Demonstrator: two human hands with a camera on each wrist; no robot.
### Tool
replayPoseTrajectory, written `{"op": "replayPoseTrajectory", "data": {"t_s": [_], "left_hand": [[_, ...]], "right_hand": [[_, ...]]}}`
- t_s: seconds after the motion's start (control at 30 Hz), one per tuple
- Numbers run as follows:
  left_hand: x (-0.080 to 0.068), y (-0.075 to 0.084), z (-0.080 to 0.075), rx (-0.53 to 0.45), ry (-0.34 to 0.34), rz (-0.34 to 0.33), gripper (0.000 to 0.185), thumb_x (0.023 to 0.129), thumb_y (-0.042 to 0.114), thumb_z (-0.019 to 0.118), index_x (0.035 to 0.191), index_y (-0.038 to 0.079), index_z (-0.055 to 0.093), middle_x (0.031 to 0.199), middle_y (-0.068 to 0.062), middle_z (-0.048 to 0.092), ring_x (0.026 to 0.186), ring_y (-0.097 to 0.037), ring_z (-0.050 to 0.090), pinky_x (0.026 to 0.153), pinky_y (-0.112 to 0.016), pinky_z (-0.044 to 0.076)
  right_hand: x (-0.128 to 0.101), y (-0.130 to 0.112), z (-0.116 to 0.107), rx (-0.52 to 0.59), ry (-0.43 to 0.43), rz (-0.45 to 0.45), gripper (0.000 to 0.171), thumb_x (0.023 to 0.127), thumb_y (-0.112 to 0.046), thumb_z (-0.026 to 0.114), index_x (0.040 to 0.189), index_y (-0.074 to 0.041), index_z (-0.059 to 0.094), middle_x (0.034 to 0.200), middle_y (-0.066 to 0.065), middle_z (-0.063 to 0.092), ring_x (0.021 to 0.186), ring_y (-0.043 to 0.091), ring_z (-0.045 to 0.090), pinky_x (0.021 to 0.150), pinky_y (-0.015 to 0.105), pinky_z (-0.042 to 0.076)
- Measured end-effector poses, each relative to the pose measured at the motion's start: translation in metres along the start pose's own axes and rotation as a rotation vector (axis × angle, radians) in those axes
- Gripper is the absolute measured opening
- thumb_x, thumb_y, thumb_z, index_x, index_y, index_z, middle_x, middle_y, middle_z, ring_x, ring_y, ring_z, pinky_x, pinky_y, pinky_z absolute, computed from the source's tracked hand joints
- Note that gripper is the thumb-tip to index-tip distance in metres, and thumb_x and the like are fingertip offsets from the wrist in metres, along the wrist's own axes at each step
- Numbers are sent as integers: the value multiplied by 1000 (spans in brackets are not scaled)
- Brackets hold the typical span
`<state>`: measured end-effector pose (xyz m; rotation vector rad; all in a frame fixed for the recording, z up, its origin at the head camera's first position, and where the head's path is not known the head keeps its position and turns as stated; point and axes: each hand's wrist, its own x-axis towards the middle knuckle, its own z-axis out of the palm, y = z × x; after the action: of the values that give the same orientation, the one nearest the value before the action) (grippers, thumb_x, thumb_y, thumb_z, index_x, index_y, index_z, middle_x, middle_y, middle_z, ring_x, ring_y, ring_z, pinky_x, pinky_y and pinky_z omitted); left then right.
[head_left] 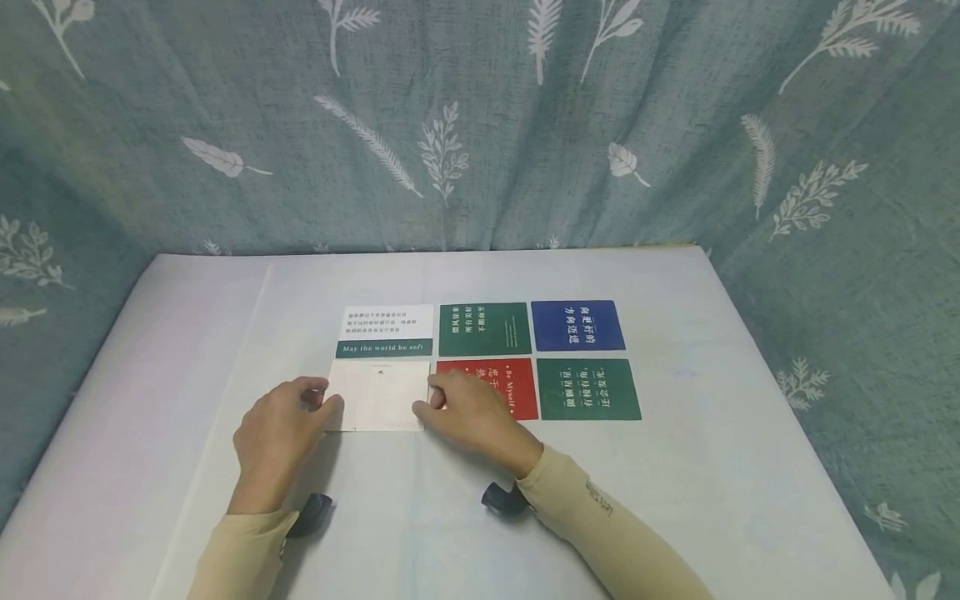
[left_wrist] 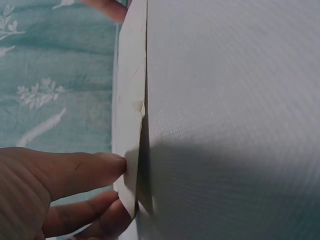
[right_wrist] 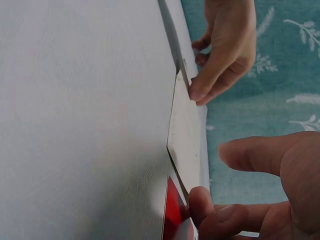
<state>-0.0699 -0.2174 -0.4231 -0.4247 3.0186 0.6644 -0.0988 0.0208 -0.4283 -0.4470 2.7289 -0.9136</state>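
Observation:
A cream card [head_left: 379, 396] with tiny print at its top edge lies at the front left of a two-row group of cards. My left hand [head_left: 279, 429] pinches its left edge between thumb and fingers, and in the left wrist view that end of the card [left_wrist: 131, 135] tilts up off the table. At the card's right edge is my right hand [head_left: 476, 417], its thumb [right_wrist: 250, 154] held apart from the fingers. A fingertip [right_wrist: 201, 202] touches the card's edge there. The right hand partly covers a red card [head_left: 523, 387].
Behind the cream card lies a white and green card [head_left: 385, 347]. Beside it are a green card [head_left: 495, 329] and a blue card [head_left: 577, 325]. Another green card [head_left: 555, 400] lies front right. A patterned curtain [head_left: 480, 167] rises behind the white table [head_left: 712, 500].

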Motion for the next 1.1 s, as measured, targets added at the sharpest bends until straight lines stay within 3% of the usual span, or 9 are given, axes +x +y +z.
{"op": "replayPoseTrajectory", "data": {"t_s": [0.77, 0.87, 1.0, 1.1], "left_hand": [[-2, -1, 1, 46, 54, 17, 31, 81, 29, 60, 106, 13, 70, 92, -4, 66, 72, -24, 58, 47, -33, 36], [-2, -1, 1, 47, 56, 14, 31, 81, 30, 59, 105, 13, 70, 91, -4, 67, 72, -23, 58, 47, -33, 36], [-3, 0, 0, 47, 66, 8, 31, 84, 32, 56, 106, 14, 70, 89, -3, 67, 69, -22, 56, 46, -32, 35], [-5, 2, -2, 40, 89, 18, 33, 86, 35, 53, 108, 17, 69, 89, 0, 67, 68, -21, 56, 45, -32, 35]], "right_hand": [[0, -4, 4, -39, 11, -15, 21, 83, -36, 62, 70, -21, 56, 65, -10, 50, 62, 8, 48, 52, 25, 38], [-1, -4, 3, -9, 11, -3, 17, 83, -36, 63, 87, -19, 65, 68, -12, 52, 66, 6, 49, 55, 25, 40], [-5, -5, -6, 49, 52, -1, 39, 84, -34, 63, 121, -20, 61, 74, -16, 53, 71, 4, 51, 60, 24, 42], [-8, -3, -19, 61, 119, -17, 43, 85, -33, 62, 127, -22, 57, 78, -16, 54, 69, 5, 51, 58, 25, 43]]}}
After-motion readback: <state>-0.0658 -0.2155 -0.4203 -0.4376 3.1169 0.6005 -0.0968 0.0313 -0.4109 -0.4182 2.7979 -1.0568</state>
